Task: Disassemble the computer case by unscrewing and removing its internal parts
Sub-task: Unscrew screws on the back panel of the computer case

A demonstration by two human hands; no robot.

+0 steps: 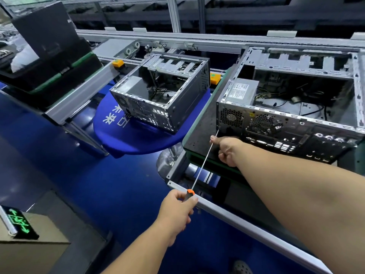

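Grey power supply (240, 90) and cables are seen inside the opened computer case (292, 107), at whose rear corner a screwdriver (201, 165) is gripped by both hands: left hand (177, 210) closed on its handle, right hand (227, 149) pinching its shaft.

single head-worn wide-angle view, looking forward and down from standing height, facing a dark green-edged workbench (197, 135), sitting close over an open grey metal computer case (286, 107) at right, glossy blue floor (118, 184) filling lower left, edges bending with lens distortion
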